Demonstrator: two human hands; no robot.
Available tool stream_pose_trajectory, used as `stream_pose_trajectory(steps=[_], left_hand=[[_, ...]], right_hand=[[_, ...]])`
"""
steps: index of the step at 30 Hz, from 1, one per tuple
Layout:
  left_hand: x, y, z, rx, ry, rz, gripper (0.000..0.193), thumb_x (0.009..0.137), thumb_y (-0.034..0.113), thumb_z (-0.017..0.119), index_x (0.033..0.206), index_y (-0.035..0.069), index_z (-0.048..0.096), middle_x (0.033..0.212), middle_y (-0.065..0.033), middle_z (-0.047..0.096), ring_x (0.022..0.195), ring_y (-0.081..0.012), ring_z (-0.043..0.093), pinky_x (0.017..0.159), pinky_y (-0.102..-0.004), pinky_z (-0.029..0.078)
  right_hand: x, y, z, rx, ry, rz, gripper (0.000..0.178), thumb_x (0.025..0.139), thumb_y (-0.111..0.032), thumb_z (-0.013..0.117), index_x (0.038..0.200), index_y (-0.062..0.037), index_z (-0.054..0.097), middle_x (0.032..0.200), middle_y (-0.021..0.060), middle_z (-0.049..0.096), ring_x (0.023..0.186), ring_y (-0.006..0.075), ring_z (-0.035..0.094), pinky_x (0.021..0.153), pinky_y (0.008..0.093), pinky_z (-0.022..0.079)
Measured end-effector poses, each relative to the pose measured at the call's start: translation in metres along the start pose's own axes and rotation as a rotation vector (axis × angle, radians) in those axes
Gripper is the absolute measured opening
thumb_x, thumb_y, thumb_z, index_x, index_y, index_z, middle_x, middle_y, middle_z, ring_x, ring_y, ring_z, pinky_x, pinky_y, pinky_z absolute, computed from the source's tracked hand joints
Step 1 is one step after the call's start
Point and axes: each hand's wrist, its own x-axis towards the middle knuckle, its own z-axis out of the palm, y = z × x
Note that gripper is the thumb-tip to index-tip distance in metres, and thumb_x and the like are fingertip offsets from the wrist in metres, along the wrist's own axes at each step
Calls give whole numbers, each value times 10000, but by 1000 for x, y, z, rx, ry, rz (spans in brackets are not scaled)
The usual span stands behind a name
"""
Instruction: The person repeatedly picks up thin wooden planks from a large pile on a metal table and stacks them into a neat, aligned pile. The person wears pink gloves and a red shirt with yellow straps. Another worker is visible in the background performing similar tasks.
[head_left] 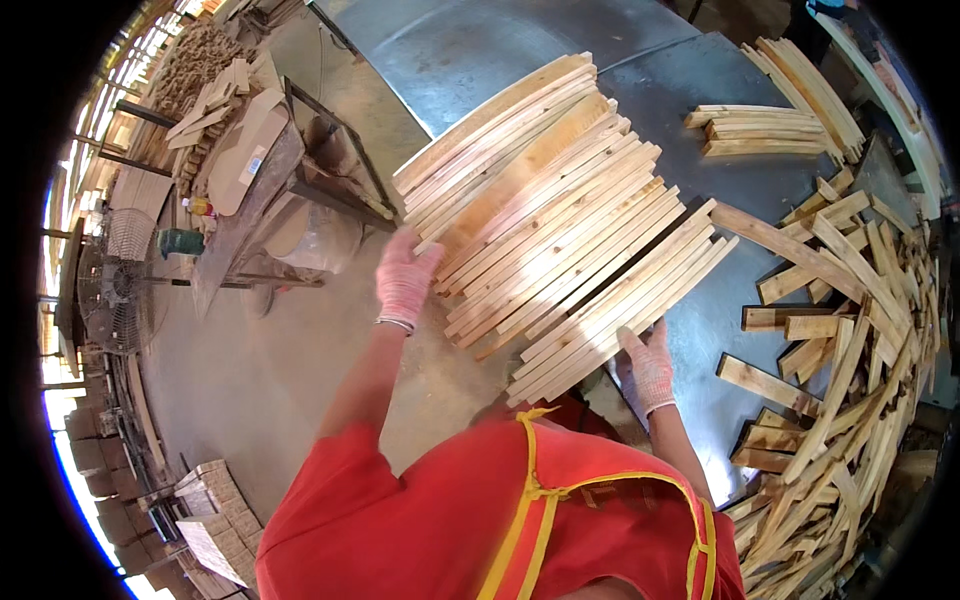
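Slats (pixel 560 215) lie side by side on the counter (pixel 480 45), left ends past its edge; dark gap toward the near side. Left hand (pixel 407 280) at the left ends, right hand (pixel 648 370) at the near right; cannot tell how closed either grip is. Wood heap (pixel 850 400) right; small stack (pixel 765 130) far right.

A red shirt (pixel 345 505), yellow trim (pixel 537 492) and gloves (pixel 653 383) show.

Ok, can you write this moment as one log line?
left hand: gloved, at left ends of slats | right hand: gloved, at their near side | slats: side by side | wood heap: right
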Motion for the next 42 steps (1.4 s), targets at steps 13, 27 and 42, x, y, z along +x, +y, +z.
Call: stream_pose_trajectory(steps=[13,27,42], left_hand=[[-130,-35,10,-25,-1073,-241,560,987,458,632,1315,5,660,1381,-186,656,1127,-298,691,989,-368,554],[-44,145,220,670,-881,63,959,858,661,674,1510,-22,503,1388,-254,601,1298,-387,596,1132,-459,456],[-31,297,171,-305,-497,415,769,842,275,828,1477,-1,492,1341,-223,586,1256,-380,589,1084,-460,492]], right_hand=[[15,0,-7,71,282,-116,738,958,-96,700,1589,48,345,1509,181,553,1362,288,550,1188,381,408],[81,-67,-81,-811,214,127,888,894,-567,715,1448,97,510,1405,347,613,1338,448,584,1117,465,467],[-18,-242,-48,-78,336,-740,737,920,-154,810,1537,41,457,1403,139,627,1253,201,595,1101,324,465]])
